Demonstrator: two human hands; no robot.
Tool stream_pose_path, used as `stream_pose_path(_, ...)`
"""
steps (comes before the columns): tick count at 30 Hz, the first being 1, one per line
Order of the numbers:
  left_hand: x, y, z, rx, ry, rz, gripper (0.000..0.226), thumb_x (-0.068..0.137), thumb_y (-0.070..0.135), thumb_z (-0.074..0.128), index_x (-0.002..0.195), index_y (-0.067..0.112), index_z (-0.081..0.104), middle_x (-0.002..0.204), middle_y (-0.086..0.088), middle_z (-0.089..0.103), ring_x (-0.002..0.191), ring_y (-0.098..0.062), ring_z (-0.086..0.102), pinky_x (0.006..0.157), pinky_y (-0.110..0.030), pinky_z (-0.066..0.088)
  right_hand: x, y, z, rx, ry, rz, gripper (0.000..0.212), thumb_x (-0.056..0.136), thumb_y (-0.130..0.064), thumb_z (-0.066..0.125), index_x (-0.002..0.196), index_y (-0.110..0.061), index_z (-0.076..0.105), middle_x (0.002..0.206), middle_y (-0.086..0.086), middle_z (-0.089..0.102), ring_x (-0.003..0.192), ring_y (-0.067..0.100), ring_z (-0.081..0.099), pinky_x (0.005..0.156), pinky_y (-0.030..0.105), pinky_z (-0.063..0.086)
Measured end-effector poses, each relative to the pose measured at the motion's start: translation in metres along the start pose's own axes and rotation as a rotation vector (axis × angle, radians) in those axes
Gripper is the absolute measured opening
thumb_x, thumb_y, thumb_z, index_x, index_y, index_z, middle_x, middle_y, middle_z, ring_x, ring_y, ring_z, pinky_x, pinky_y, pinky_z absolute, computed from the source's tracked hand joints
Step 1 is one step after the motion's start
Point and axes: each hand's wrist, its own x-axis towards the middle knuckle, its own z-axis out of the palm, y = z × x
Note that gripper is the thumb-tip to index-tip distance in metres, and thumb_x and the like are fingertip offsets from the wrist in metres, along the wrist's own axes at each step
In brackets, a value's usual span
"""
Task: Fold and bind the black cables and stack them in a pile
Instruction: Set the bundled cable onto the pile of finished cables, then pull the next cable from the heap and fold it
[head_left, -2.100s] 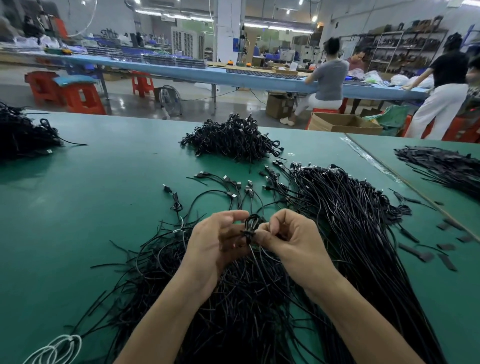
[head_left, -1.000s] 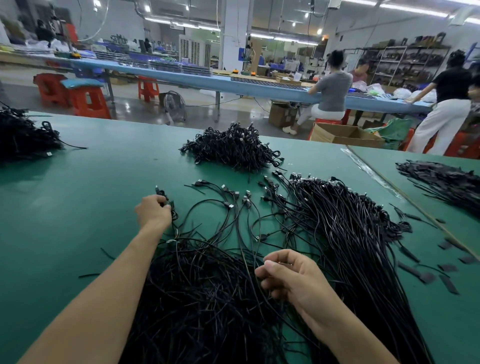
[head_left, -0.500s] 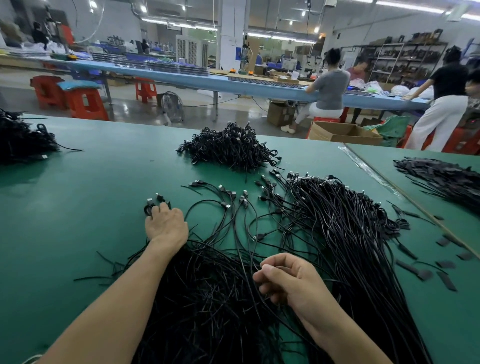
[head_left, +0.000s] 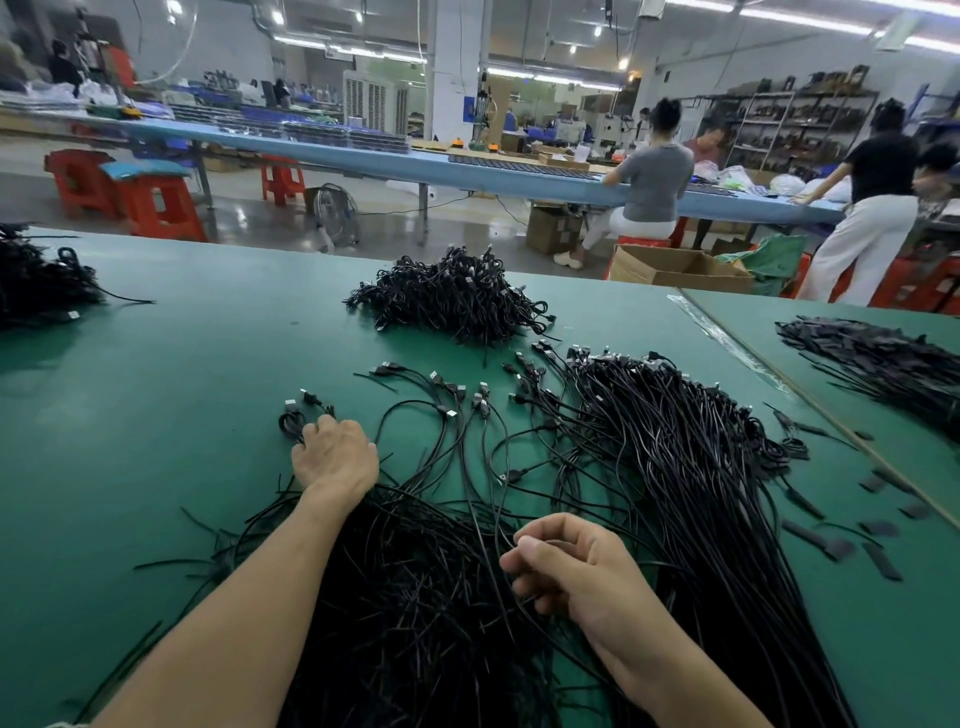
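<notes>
Loose black cables (head_left: 670, 457) fan out over the green table (head_left: 156, 395), their plugs pointing away from me. A pile of bound cables (head_left: 457, 301) lies beyond them. A small bound cable coil (head_left: 291, 418) sits apart at the left. My left hand (head_left: 335, 457) lies palm down just behind that coil, with its fingertips touching it. My right hand (head_left: 571, 566) hovers over the dense cable heap (head_left: 415, 613) near me. Its fingers are curled, with thumb and forefinger pinching a thin black cable strand.
Another black cable heap (head_left: 36, 280) lies at the far left edge. Flat black tie strips (head_left: 831, 545) are scattered to the right, and more ties (head_left: 883, 364) lie on the adjoining table. People work at a long blue bench (head_left: 467, 171) behind.
Both hands held a coil together at first. My left hand then carried it out to the left, set it down and drew back slightly. My right hand dropped to the near heap.
</notes>
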Motion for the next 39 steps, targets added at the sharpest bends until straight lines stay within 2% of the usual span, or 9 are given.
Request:
stream_pose_path(5,-0.001,0.009,-0.005,0.038,-0.011,0.024,0.029,0.097,0.029,0.048,0.111,0.009,0.062,0.125,-0.012,0.053,0.114,-0.028,0.048,0.097,-0.041,0.041,-0.001,0.000,0.001,0.013,-0.004,0.005,0.004,0.096,-0.009,0.060,0.097,-0.006,0.064,0.088,0.011,0.075,0.069,0.015,0.064,0.059,0.023,0.049)
stream_pose_path(9,-0.010,0.018,-0.015,-0.171,0.218,0.098,0.017,0.098,0.022,0.051,0.087,0.013,0.060,0.120,-0.006,0.045,0.109,-0.025,0.040,0.093,-0.040,0.034,0.000,-0.002,0.003,0.017,-0.019,0.001,0.005,0.096,-0.009,0.060,0.098,-0.006,0.064,0.089,0.011,0.075,0.070,0.015,0.064,0.060,0.023,0.049)
stream_pose_path(14,-0.040,0.032,-0.040,-0.322,0.467,0.256,0.013,0.094,0.026,0.060,0.089,0.016,0.066,0.128,-0.001,0.046,0.110,-0.022,0.036,0.084,-0.034,0.018,0.002,-0.007,0.009,0.017,-0.042,-0.012,0.004,0.096,-0.010,0.061,0.098,-0.007,0.064,0.089,0.010,0.075,0.068,0.012,0.062,0.055,0.022,0.046)
stream_pose_path(17,-0.065,0.037,-0.055,-0.520,0.345,0.344,0.010,0.096,0.024,0.059,0.086,0.025,0.059,0.110,0.006,0.054,0.100,-0.013,0.047,0.082,-0.034,0.025,0.004,-0.008,0.011,0.007,-0.027,-0.007,0.009,0.096,-0.015,0.062,0.102,-0.008,0.066,0.089,0.007,0.075,0.067,0.010,0.060,0.053,0.021,0.044)
stream_pose_path(24,-0.121,0.045,-0.070,-0.904,-0.329,0.730,0.010,0.097,0.011,0.060,0.097,0.019,0.066,0.085,0.009,0.069,0.073,0.001,0.065,0.068,-0.016,0.053,0.018,-0.018,0.022,0.043,0.030,0.016,0.032,0.094,-0.045,0.060,0.098,-0.018,0.075,0.089,-0.003,0.074,0.072,0.011,0.059,0.059,0.026,0.042)
stream_pose_path(28,-0.125,0.042,-0.072,-1.000,-0.266,0.693,0.010,0.091,0.009,0.068,0.089,0.019,0.071,0.072,0.007,0.073,0.058,-0.006,0.063,0.058,-0.023,0.054,0.018,-0.020,0.020,0.010,0.066,-0.043,0.026,0.096,-0.042,0.059,0.093,-0.024,0.078,0.090,-0.005,0.076,0.073,0.014,0.068,0.052,0.024,0.046)
stream_pose_path(33,-0.126,0.039,-0.066,-0.897,-0.235,0.654,0.014,0.089,0.025,0.074,0.079,0.030,0.065,0.080,0.020,0.070,0.075,0.004,0.064,0.069,-0.013,0.050,0.023,-0.027,0.013,0.179,0.223,-0.010,0.036,0.105,-0.032,0.046,0.102,-0.007,0.071,0.088,0.012,0.075,0.070,0.025,0.070,0.055,0.031,0.056)
stream_pose_path(37,-0.122,0.021,-0.055,-0.560,-0.105,0.630,0.011,0.090,0.031,0.071,0.081,0.030,0.064,0.112,0.020,0.061,0.108,0.004,0.054,0.100,-0.021,0.039,0.027,-0.042,-0.010,0.402,0.505,-0.150,0.037,0.105,-0.034,0.040,0.099,-0.006,0.064,0.084,0.009,0.073,0.084,0.027,0.071,0.081,0.042,0.059)
stream_pose_path(39,-0.121,0.015,-0.055,-0.500,0.003,0.554,0.010,0.090,0.032,0.071,0.082,0.031,0.064,0.111,0.017,0.061,0.107,-0.002,0.054,0.095,-0.023,0.039,0.027,-0.055,-0.021,0.624,0.601,-0.238,0.038,0.107,-0.036,0.036,0.099,-0.009,0.062,0.082,0.009,0.072,0.082,0.026,0.073,0.081,0.044,0.060)
